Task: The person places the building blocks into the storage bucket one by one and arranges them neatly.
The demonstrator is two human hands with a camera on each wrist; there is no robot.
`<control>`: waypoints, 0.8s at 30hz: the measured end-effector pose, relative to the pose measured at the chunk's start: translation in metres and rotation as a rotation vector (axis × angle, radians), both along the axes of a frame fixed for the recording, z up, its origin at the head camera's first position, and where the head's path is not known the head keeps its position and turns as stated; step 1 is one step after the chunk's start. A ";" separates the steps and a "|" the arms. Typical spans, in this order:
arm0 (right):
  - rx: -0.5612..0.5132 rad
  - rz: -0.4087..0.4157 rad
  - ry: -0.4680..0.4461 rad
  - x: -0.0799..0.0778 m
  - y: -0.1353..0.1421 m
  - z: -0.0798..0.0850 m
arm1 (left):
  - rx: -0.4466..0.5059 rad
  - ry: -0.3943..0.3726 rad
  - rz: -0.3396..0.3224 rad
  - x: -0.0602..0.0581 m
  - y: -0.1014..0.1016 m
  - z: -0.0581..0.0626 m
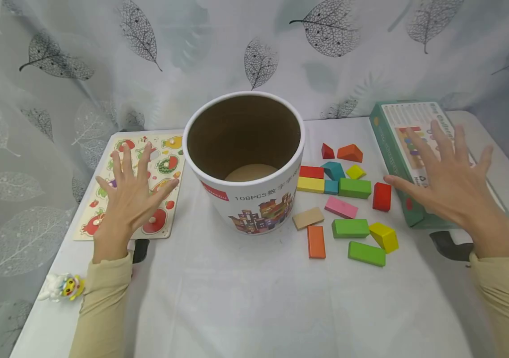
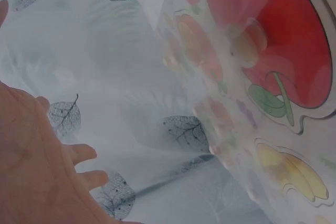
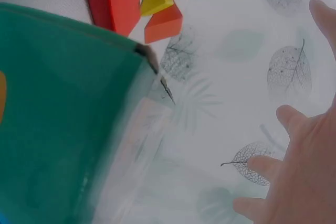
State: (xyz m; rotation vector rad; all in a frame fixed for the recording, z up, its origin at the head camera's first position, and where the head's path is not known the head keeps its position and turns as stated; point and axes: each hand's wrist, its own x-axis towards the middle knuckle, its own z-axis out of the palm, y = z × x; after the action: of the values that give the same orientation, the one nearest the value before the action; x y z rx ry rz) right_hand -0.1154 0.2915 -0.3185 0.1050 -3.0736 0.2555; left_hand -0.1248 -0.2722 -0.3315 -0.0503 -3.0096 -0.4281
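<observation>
My left hand (image 1: pixel 126 204) hovers with spread fingers over a wooden fruit puzzle board (image 1: pixel 116 141) on the left of the table. Its palm and fingers also show at the left of the left wrist view, beside a big red puzzle piece (image 2: pixel 283 35). On the right, my right hand (image 1: pixel 456 184) is spread over a green game box (image 1: pixel 388 149) and holds nothing. Between the hands stands a large white paper tub (image 1: pixel 254 199) with its top uncovered. Right of the tub lie several coloured wooden blocks (image 1: pixel 350 227), with a red block (image 1: pixel 381 197) close by the box.
A small white and yellow toy figure (image 1: pixel 64 287) sits at the left table edge. A leaf-printed curtain (image 1: pixel 218 44) hangs behind the table and along its left side. The tub's floor (image 1: pixel 254 172) shows bare inside its brown wall.
</observation>
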 end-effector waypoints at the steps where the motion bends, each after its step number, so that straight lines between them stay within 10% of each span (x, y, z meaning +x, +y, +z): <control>1: 0.000 -0.002 0.000 0.001 0.000 0.001 | 0.004 0.000 -0.006 0.001 0.001 0.001; 6: -0.039 0.041 0.017 0.004 -0.008 0.007 | 0.162 0.039 -0.104 0.006 0.011 0.014; 15: -0.415 0.321 -0.035 0.003 -0.041 -0.001 | 0.902 0.114 -0.347 0.014 0.071 0.040; 24: -0.379 0.358 -0.102 -0.003 -0.054 -0.028 | 1.137 0.152 -0.422 0.004 0.113 0.045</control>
State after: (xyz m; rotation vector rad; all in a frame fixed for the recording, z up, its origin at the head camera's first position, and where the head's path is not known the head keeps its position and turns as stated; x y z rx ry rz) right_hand -0.1180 0.2377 -0.3461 0.6396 -3.0160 0.8755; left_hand -0.1206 -0.1589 -0.2865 -0.5715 -2.1604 -1.9343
